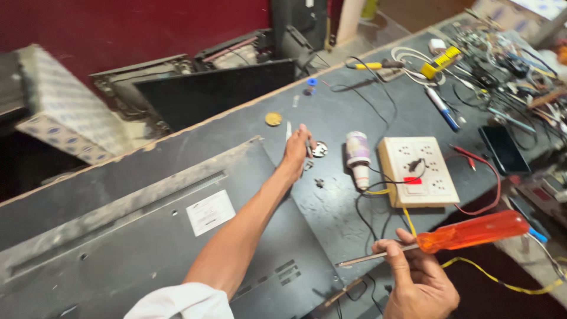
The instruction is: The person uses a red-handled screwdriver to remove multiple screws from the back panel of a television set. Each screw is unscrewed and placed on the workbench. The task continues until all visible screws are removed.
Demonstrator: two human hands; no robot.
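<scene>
The right hand (420,282) is clamped on an orange-handled screwdriver (449,237) just off the back panel (147,236)'s right corner. The left hand (297,150), fingers pinched, reaches beyond that panel's far edge to loose screws (313,168) near a small round dish (319,149); whether it grips one cannot be told. This looks like the screw-depositing step; next calls for a careful release there.

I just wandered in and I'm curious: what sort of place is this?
Most likely an electronics repair workshop. A flat television lies back-up on the bench, the right hand holds an orange-handled screwdriver, and a socket board sits among loose wires and tools.

Socket board (418,171) right of tube (357,158); television back (147,248) left; phone (503,149) farther right.
</scene>
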